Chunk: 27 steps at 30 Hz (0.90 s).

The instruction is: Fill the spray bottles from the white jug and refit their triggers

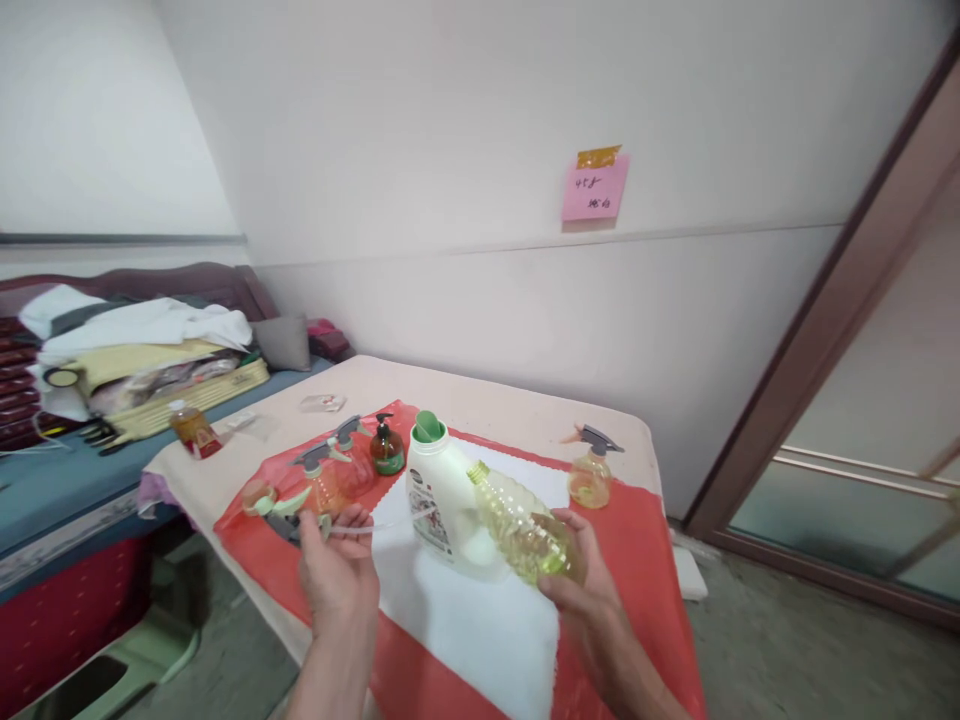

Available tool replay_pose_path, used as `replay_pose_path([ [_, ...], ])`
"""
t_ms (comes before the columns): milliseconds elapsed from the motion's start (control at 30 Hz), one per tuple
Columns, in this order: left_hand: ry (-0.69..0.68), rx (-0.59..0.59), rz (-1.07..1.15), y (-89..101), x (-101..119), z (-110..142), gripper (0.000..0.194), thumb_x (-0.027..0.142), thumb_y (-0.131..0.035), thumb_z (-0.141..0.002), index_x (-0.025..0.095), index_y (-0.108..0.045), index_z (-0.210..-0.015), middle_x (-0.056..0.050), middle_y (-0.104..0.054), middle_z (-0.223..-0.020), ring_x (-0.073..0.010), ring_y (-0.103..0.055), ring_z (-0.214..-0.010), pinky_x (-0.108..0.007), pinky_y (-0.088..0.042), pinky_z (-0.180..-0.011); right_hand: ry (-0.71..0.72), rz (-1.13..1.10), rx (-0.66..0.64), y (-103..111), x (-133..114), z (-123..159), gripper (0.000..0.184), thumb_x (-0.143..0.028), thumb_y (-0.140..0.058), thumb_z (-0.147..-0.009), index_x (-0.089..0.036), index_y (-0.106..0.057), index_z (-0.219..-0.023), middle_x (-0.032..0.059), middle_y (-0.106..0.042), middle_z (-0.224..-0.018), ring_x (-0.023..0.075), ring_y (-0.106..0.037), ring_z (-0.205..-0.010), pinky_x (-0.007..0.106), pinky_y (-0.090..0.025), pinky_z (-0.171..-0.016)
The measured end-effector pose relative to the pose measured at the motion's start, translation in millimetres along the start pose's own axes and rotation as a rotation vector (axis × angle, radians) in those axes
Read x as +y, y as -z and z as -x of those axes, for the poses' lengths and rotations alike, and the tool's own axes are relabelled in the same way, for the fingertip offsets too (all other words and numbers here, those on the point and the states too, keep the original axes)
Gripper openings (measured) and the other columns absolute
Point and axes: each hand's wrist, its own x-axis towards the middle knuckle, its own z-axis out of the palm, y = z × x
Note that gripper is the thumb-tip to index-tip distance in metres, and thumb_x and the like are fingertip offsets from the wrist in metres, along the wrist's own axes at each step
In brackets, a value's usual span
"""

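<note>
Head view: clasped the yellow-green bottle [517, 515] in the right hand [581, 570], tilted over the white sheet [480, 635], partly before the white jug [435, 490]; held the light-green spray head [289, 502] with its tube [382, 525] in the curled left hand [341, 565]; faced the brown pump bottle [388, 452] beyond.

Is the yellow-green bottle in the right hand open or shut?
Open: the yellow-green bottle has a bare neck, and the left hand holds a trigger spray head apart from it.
</note>
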Motion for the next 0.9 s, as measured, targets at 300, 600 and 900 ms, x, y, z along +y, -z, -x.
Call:
replay_pose_path([
  [300,0.041,-0.057,-0.033,-3.9,-16.3,4.2,0.027,0.045,-0.058,-0.084,0.019,-0.050,-0.082,0.001,-0.060,-0.064,-0.0119,-0.058,-0.059,-0.025,-0.047,-0.065,0.299,0.679,-0.012,-30.7,-45.6,-47.9,0.062,-0.042,-0.071,-0.071,-0.031,-0.042,-0.125,0.0064,-0.049,-0.130,0.0243,-0.056,-0.104,0.039,-0.050,-0.084],
  [600,0.091,-0.043,0.068,-6.8,-2.9,7.2,0.023,0.038,-0.062,-0.084,0.017,-0.051,-0.082,0.002,-0.059,-0.064,-0.0104,-0.059,-0.059,-0.023,-0.048,-0.064,0.420,1.072,-0.176,-68.6,-100.5,-85.0,0.067,-0.039,-0.070,-0.069,-0.033,-0.049,-0.132,0.0046,-0.054,-0.123,0.0265,-0.053,-0.103,0.046,-0.041,-0.093],
  [900,0.136,-0.032,0.120,-6.2,-6.3,-2.0,0.026,0.040,-0.065,-0.081,0.017,-0.053,-0.079,0.000,-0.061,-0.061,-0.0122,-0.059,-0.057,-0.025,-0.048,-0.062,0.326,1.181,-0.182,-144.3,-140.5,-126.1,0.084,-0.044,-0.074,-0.065,-0.025,-0.040,-0.139,0.0088,-0.055,-0.112,0.0266,-0.055,-0.102,0.042,-0.042,-0.090],
])
